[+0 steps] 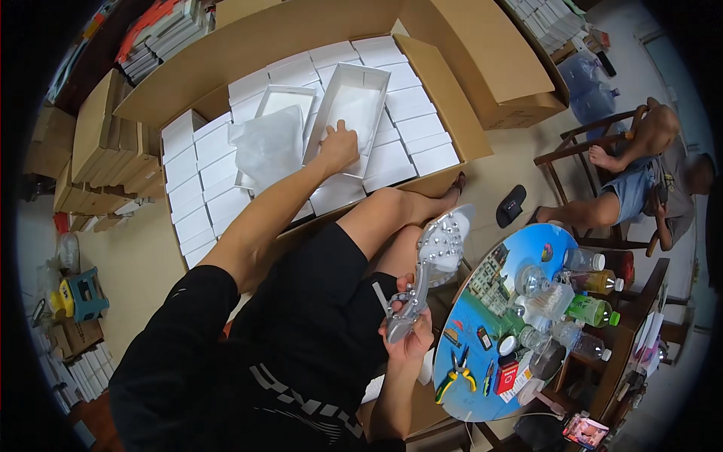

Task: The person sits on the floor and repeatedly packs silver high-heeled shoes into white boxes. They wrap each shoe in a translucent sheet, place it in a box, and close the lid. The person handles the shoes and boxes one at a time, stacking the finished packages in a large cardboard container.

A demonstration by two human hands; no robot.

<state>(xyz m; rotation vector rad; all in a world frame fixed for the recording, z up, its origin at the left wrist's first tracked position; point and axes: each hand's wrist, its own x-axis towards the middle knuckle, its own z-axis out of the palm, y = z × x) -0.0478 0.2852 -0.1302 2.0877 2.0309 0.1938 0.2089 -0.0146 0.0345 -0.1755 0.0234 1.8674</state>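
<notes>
- Right hand [409, 331]: nearest in view, over the lap; fingers wrapped round the heel end of a clear, silver-studded sandal [441, 242]. Firm grasp, sandal clear of any surface.
- Sandal: long axis runs from the palm up and slightly rightward; studded front uppermost, heel jutting left below.
- Key relation: open box [364, 77] lies up and left of the sandal, well apart, beyond the knees; its long axis leans the same way as the sandal's. The right hand has the sandal; the left is nearer the box.
- Left hand [341, 147]: reaching into the near part of the open box, fingers bent downward. Cannot tell whether they pinch the lining or merely touch it.
- Open box: pale lining inside, no sandal visible in it.
- Tray [290, 91]: just left of the open box, partly covered by a translucent white wrap [269, 151]; contents mostly hidden.
- Carton [444, 94]: beneath both, flaps spread, packed with rows of closed white boxes [416, 105].
- Round table [477, 297], to the right: bottles [591, 309], yellow-handled pliers [456, 377], red pack [506, 378].
- Farther right: a seated person [629, 188], bare-legged, on a wooden chair.
</notes>
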